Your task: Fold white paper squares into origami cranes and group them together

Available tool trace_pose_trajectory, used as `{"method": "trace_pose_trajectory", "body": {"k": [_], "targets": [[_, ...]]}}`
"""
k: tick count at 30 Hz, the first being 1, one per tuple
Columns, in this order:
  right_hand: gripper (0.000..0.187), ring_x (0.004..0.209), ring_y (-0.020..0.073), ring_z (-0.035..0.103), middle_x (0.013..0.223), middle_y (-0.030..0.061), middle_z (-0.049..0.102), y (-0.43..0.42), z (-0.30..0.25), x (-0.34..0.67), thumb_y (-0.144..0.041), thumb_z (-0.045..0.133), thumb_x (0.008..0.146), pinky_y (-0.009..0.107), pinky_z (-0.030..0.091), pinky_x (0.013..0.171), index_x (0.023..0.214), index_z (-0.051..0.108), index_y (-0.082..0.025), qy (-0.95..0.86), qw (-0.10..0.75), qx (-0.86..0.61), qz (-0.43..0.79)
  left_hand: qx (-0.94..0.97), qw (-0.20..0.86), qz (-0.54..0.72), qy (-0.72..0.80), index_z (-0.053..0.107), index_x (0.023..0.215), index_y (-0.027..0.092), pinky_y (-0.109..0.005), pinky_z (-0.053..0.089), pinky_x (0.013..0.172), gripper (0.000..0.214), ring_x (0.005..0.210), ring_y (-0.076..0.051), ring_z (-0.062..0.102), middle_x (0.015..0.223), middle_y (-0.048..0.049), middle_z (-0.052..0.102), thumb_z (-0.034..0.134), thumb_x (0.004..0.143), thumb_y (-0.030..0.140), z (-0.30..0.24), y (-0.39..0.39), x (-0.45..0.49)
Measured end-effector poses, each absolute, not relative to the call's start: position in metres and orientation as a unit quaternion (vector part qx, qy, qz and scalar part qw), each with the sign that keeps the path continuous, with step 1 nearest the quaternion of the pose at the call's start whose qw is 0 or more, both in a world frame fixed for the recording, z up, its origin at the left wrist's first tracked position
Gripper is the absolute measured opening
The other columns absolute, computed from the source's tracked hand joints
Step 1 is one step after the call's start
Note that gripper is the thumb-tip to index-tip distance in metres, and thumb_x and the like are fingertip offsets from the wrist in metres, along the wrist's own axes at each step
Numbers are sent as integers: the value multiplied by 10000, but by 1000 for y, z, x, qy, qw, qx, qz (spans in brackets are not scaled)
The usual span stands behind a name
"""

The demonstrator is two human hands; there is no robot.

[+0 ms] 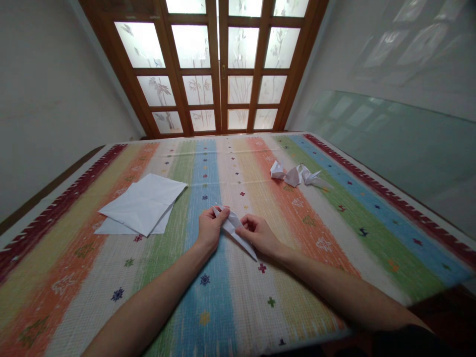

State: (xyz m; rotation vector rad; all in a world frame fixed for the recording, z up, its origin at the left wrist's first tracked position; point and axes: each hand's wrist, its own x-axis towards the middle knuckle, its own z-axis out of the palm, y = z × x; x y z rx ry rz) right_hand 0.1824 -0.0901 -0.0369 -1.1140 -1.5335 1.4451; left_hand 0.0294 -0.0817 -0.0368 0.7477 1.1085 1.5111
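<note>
A narrow piece of folded white paper (238, 233) is held just above the striped tablecloth, its pointed end aimed down and to the right. My left hand (211, 227) pinches its upper end, thumb on top. Along its right edge, the thumb and fingers of my right hand (260, 234) are closed on the paper near its middle. To the left lie flat white paper sheets (145, 203), overlapping, with creases on the top one. At the back right several folded paper figures (295, 174) sit in a row, touching or nearly so.
The table is covered by a striped, patterned tablecloth (204, 302). Behind its far edge stand wooden doors with frosted panes (201, 90). White walls rise at the left and right, with a pale glass panel (394, 134) along the right side.
</note>
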Motion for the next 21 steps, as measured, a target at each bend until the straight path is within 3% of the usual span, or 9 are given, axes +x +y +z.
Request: {"method": "trace_pose_trajectory", "body": {"k": [15, 21], "targets": [[252, 616, 121, 507, 704, -13, 591, -90, -34, 183, -414, 694, 723, 263, 386, 594, 791, 605, -189, -608, 379, -410, 565, 255, 597, 636, 417, 699, 782, 123, -242, 476, 619, 421, 607, -121, 610, 700, -37, 694, 882, 508, 385, -28, -84, 31], [162, 599, 112, 481, 674, -20, 558, -88, -37, 184, -329, 652, 734, 260, 360, 583, 748, 587, -181, -616, 394, -437, 525, 235, 585, 653, 419, 696, 726, 123, -244, 480, 639, 332, 623, -123, 616, 679, -37, 691, 851, 562, 366, -29, -81, 29]]}}
